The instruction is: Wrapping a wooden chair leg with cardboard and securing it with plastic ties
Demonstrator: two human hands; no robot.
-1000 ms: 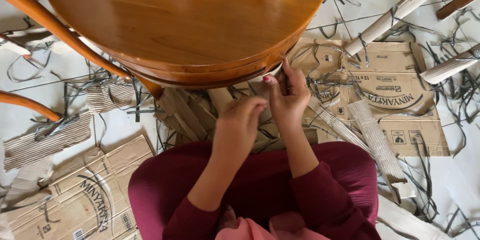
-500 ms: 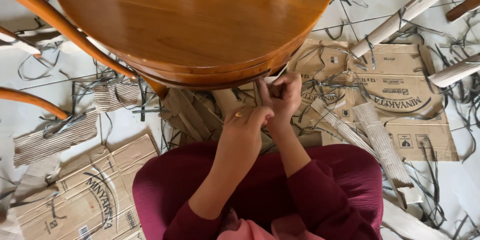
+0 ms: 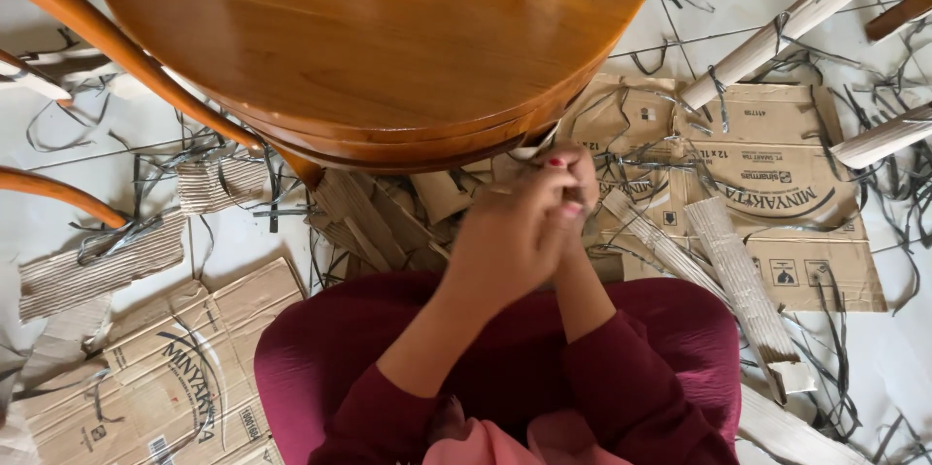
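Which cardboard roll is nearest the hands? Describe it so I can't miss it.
Start at the round wooden chair seat. Go to the flattened box right of the hands. On its left part lies a ribbed cardboard roll, running down-right; it is corrugated, unlike the smoother strapped rolls above.

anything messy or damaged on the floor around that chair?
Yes. Torn corrugated cardboard strips and dark cut strapping bands lie scattered over the white floor around the wooden chair. A flattened box lies spread open at right. Both hands, left hand and right hand, meet just below the seat edge; what they grip is blurred.
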